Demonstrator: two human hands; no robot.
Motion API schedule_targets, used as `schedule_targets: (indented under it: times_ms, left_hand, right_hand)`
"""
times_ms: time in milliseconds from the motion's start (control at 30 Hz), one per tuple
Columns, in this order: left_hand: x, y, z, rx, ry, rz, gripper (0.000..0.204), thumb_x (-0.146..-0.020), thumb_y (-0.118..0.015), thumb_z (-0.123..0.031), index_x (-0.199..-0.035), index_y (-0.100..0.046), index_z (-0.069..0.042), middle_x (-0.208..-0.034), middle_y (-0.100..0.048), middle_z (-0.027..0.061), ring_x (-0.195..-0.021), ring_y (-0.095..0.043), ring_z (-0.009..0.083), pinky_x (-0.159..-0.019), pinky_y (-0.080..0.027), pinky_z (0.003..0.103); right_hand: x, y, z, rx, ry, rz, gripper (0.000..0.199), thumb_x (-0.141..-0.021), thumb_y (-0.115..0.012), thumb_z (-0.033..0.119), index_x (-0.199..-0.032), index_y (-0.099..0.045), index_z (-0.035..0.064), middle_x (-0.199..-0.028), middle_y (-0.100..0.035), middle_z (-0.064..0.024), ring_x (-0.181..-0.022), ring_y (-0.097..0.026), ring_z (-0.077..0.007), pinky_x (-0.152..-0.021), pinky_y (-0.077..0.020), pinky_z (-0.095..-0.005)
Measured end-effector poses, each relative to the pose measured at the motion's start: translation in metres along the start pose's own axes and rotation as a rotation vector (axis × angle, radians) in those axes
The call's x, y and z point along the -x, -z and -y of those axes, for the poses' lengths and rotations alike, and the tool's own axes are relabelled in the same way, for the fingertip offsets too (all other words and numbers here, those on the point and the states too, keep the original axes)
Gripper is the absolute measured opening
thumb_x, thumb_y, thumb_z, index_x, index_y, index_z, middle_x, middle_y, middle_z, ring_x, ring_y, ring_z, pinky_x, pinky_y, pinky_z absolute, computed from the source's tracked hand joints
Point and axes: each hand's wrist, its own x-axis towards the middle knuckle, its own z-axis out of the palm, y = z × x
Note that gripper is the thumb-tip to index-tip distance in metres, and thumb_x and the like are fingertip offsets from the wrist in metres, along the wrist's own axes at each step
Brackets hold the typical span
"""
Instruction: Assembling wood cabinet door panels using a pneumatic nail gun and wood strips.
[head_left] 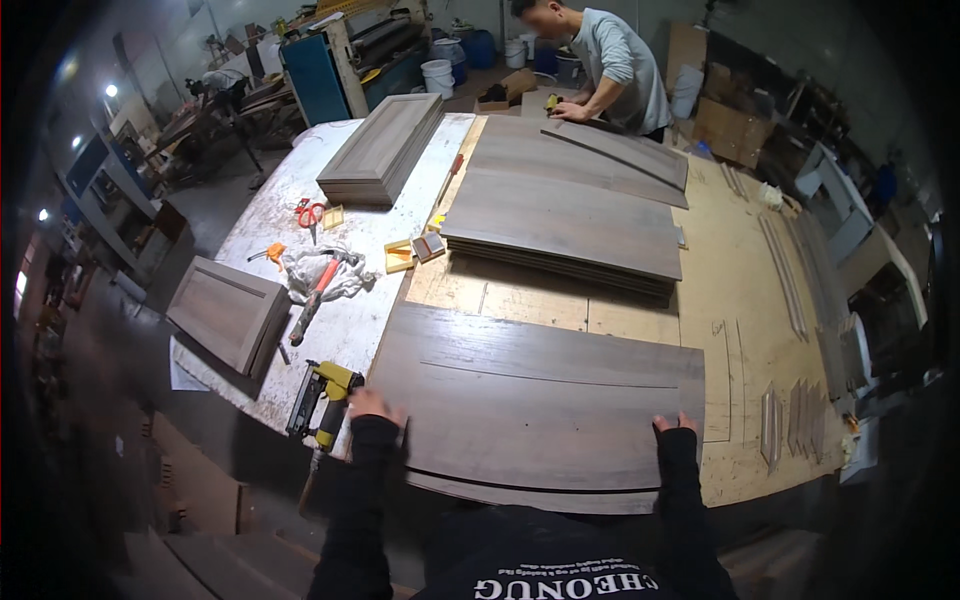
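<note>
A small stack of framed panels (228, 315) lies at the tabletop's (735, 280) left edge, a yellow-black nail gun (325, 405) nearer the near left corner. Beside it, the left grip (377, 406) blurs at the left end of a wide grey-brown board (540, 420) along the near edge; the right grip (676, 422) touches its right end. Whether either grasps, I cannot tell.

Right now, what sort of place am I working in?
Probably a woodworking or furniture workshop: a yellow-and-black nail gun lies beside the large wood-grain board in front, with a stack of similar boards behind.
</note>
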Motion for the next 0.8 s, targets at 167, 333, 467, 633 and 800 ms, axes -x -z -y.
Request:
schedule_targets:
  times_ms: [167,333,467,633,800]
  left_hand:
    - [0.009,-0.035,-0.065,0.571,0.059,-0.287,0.067,-0.06,-0.071,-0.04,-0.105,-0.048,0.004,-0.1,-0.045,0.0217,-0.098,-0.041,0.0368,-0.086,-0.035,0.044]
    - [0.0,-0.04,-0.086,0.878,-0.023,-0.282,0.061,-0.06,-0.074,-0.038,-0.098,-0.048,0.003,-0.093,-0.046,0.0197,-0.091,-0.044,0.0344,-0.08,-0.036,0.043]
    - [-0.033,0.001,-0.029,1.087,-0.094,-0.342,0.059,-0.071,-0.066,-0.041,-0.104,-0.045,0.003,-0.097,-0.049,0.0177,-0.093,-0.045,0.0299,-0.083,-0.036,0.037]
    - [-0.083,-0.005,-0.004,1.379,-0.108,-0.059,0.053,-0.078,-0.059,-0.029,-0.113,-0.043,0.006,-0.103,-0.051,0.0133,-0.091,-0.049,0.0217,-0.081,-0.039,0.033]
    - [-0.116,-0.045,0.036,1.791,-0.341,0.235,0.047,-0.077,-0.045,-0.042,-0.094,-0.055,0.001,-0.089,-0.059,0.0191,-0.086,-0.055,0.0299,-0.079,-0.043,0.04]
  right_hand:
    - [-0.004,-0.014,0.049,0.028,-0.377,-0.13,0.072,-0.056,-0.074,0.037,-0.108,-0.048,-0.0053,-0.112,-0.045,-0.0227,-0.107,-0.044,-0.0343,-0.091,-0.0364,-0.0382]
    - [-0.062,-0.015,-0.104,-0.511,-0.594,-0.103,0.076,-0.055,-0.077,0.044,-0.104,-0.047,-0.006,-0.101,-0.053,-0.0205,-0.099,-0.049,-0.0272,-0.086,-0.0383,-0.0356]
    - [-0.027,0.026,0.049,-0.778,-0.252,-0.545,0.065,-0.064,-0.075,0.033,-0.106,-0.043,-0.0053,-0.104,-0.053,-0.0152,-0.092,-0.051,-0.0228,-0.082,-0.0398,-0.0335]
    - [-0.003,0.061,0.077,-0.997,-0.028,-0.567,0.041,-0.072,-0.069,0.02,-0.103,-0.05,0.0024,-0.086,-0.054,-0.0052,-0.073,-0.05,-0.0114,-0.071,-0.0424,-0.0255]
    - [0.01,0.074,0.067,-0.919,0.041,-0.657,0.013,-0.081,-0.054,0.012,-0.09,-0.058,0.0042,-0.075,-0.055,-0.0002,-0.069,-0.05,-0.0103,-0.066,-0.0425,-0.0236]
